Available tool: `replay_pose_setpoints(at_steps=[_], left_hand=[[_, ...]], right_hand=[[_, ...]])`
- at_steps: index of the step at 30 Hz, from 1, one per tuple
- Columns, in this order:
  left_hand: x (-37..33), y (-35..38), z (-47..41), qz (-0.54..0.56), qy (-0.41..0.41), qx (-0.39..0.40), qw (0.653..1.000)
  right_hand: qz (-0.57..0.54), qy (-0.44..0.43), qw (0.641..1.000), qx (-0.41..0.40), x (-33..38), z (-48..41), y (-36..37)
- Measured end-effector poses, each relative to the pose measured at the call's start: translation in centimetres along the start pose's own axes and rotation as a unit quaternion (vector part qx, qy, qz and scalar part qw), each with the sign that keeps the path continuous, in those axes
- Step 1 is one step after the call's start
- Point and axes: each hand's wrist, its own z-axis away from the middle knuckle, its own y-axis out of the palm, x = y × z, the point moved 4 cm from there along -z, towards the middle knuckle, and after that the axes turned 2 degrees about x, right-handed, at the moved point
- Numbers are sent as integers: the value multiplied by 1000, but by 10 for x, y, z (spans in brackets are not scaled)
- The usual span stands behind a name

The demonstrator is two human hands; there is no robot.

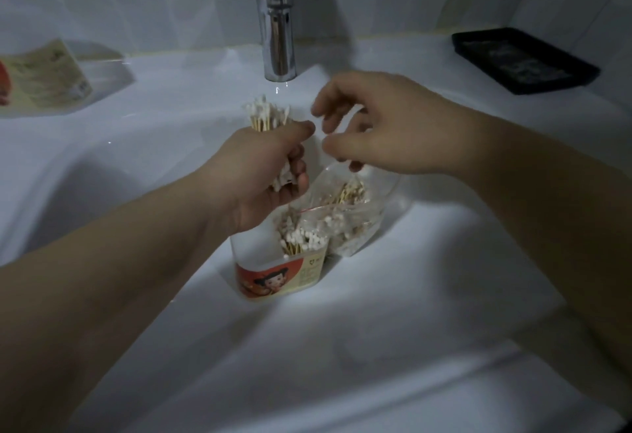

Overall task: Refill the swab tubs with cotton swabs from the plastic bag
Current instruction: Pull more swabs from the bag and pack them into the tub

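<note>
My left hand (pixel 263 172) grips a bundle of cotton swabs (pixel 268 115) with white tips and wooden sticks, held above a swab tub. The tub (pixel 273 278) is white plastic with an orange cartoon label; it stands in the sink basin and holds some swabs (pixel 302 239). A clear plastic bag (pixel 352 213) with a red zip line, holding more swabs, leans against the tub's right side. My right hand (pixel 369 131) hovers above the bag with loosely curled fingers, holding nothing that I can see. A second labelled tub (pixel 48 76) lies on the sink ledge at the far left.
A chrome tap (pixel 277 22) rises behind the hands at the back of the white sink (pixel 444 295). A black tray (pixel 523 59) sits on the ledge at the back right. Tiled wall behind.
</note>
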Motion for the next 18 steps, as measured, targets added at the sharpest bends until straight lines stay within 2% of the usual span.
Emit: replay_pose_setpoints(at_steps=[2,6,9,15,18], left_hand=[[-1,0,0,-27,23,-7,999],[-1,0,1,-50,39,-3,998],[0,2,1,-53,38,4,998],[2,5,4,-88,37,26,995],[2,7,5,-107,39,36,993]], right_hand=[[26,6,1000,10,-1,0,-2],[151,31,979,132,-6,3,14],[200,38,961,187,-8,4,26],[282,15,931,232,-14,1,37],[293,0,929,226,-15,-1,40]])
